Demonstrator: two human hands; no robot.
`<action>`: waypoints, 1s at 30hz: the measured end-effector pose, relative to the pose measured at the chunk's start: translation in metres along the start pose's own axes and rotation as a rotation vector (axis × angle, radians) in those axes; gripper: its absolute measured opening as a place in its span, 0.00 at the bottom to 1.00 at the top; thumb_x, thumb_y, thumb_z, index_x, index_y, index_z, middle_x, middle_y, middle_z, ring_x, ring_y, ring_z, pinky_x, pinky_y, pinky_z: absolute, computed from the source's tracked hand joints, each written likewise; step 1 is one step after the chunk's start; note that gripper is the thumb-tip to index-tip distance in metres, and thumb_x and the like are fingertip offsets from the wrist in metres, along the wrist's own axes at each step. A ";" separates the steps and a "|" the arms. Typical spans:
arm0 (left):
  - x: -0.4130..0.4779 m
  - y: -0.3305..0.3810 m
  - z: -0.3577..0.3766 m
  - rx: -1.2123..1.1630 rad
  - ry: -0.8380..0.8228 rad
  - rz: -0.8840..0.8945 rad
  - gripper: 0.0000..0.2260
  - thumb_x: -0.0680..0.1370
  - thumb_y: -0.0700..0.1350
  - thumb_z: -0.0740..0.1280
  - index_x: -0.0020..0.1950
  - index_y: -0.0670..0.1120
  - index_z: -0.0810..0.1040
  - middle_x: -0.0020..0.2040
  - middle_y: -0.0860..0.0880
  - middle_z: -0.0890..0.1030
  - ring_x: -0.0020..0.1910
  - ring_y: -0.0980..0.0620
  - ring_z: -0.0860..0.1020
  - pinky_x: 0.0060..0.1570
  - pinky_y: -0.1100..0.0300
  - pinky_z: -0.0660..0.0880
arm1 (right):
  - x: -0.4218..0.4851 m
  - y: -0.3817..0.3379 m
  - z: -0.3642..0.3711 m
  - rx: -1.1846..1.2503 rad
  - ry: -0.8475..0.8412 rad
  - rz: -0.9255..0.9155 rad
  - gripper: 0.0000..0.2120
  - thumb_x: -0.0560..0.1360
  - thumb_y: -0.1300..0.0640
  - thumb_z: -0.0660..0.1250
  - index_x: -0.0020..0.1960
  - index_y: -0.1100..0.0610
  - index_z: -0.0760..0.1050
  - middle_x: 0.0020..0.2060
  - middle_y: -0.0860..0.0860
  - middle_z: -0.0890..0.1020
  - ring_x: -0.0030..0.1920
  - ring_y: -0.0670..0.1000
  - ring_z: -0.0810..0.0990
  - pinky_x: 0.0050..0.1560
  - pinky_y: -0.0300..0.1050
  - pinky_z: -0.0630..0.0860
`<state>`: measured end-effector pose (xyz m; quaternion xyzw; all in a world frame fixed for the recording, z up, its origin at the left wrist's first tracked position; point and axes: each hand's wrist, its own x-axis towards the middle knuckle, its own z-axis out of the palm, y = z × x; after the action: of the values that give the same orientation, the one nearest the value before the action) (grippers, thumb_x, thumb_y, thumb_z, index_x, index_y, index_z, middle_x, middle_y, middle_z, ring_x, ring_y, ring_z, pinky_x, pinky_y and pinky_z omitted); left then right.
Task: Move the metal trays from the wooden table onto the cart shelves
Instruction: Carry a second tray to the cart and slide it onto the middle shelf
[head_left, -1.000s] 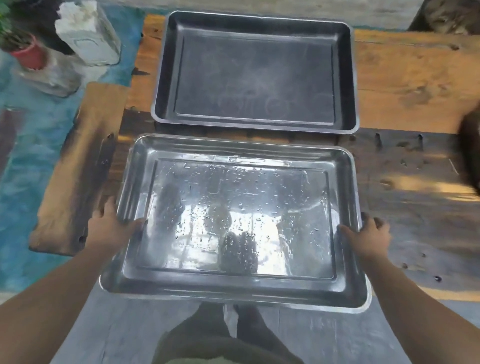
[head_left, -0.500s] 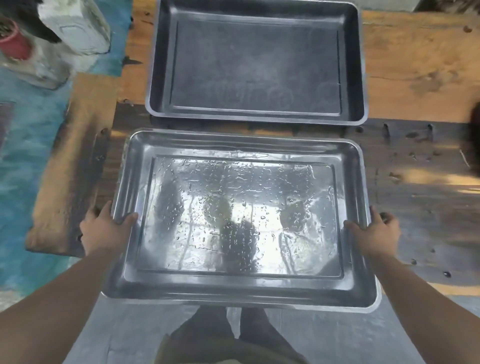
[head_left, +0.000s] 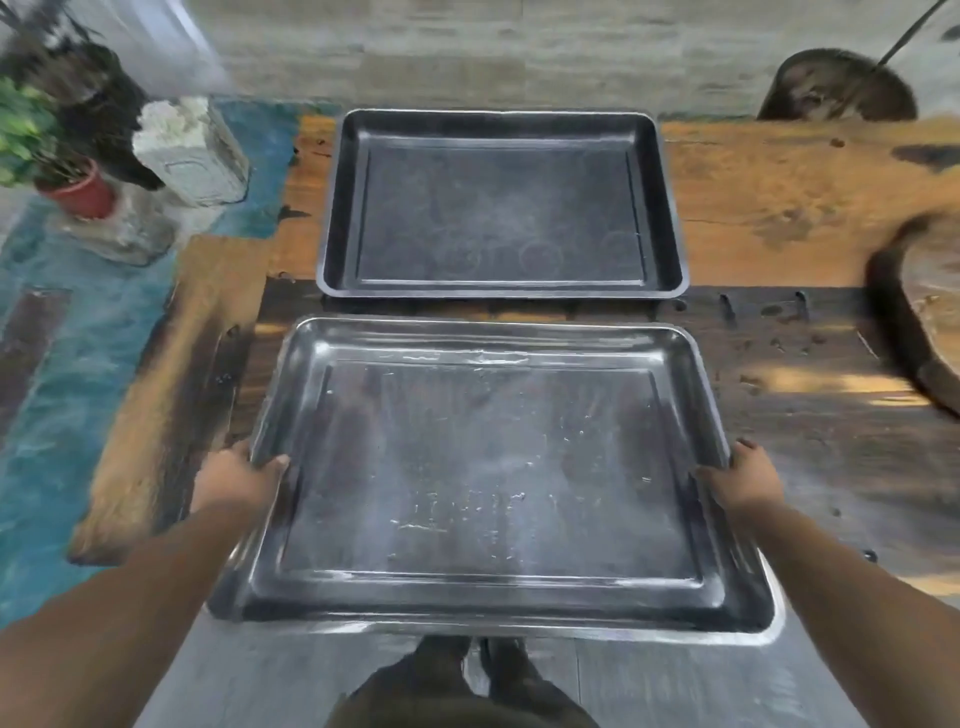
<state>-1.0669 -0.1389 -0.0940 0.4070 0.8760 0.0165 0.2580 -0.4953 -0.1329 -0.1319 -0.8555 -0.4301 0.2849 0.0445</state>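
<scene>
Head view: left hand (head_left: 236, 480) and right hand (head_left: 745, 480) each close their grip on the near tray's (head_left: 488, 478) side rims, just before the dark tray (head_left: 498, 208).

Shiny silver rectangular metal tray (head_left: 488, 478), grey base flecked with pale droplets. Dull dark-grey rectangular metal tray (head_left: 501, 205), faint ring marks. Weathered wooden table (head_left: 779, 208), orange-brown with dark stains. Red plant pot (head_left: 83, 192). Teal-blue painted floor (head_left: 67, 374).
</scene>
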 end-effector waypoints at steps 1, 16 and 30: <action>-0.001 0.005 -0.008 -0.030 -0.008 -0.002 0.18 0.76 0.52 0.70 0.61 0.42 0.79 0.52 0.39 0.82 0.51 0.37 0.80 0.52 0.48 0.77 | -0.003 -0.005 -0.009 0.037 -0.007 0.004 0.14 0.70 0.60 0.74 0.53 0.65 0.80 0.49 0.61 0.80 0.42 0.58 0.80 0.40 0.43 0.76; -0.001 0.088 -0.157 -0.332 0.199 0.205 0.09 0.72 0.46 0.75 0.42 0.41 0.81 0.36 0.41 0.82 0.38 0.42 0.80 0.38 0.54 0.72 | -0.004 -0.132 -0.190 0.265 0.138 -0.200 0.09 0.68 0.65 0.75 0.45 0.61 0.77 0.33 0.58 0.79 0.34 0.57 0.79 0.36 0.48 0.76; -0.033 0.121 -0.291 -0.391 0.311 0.302 0.08 0.70 0.44 0.78 0.40 0.42 0.81 0.35 0.43 0.82 0.35 0.45 0.79 0.33 0.56 0.72 | -0.044 -0.215 -0.313 0.340 0.153 -0.373 0.10 0.67 0.69 0.75 0.47 0.68 0.79 0.38 0.63 0.83 0.37 0.61 0.82 0.36 0.47 0.80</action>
<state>-1.0992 -0.0290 0.2013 0.4677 0.8149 0.2857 0.1887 -0.5042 0.0211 0.2183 -0.7606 -0.5218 0.2743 0.2718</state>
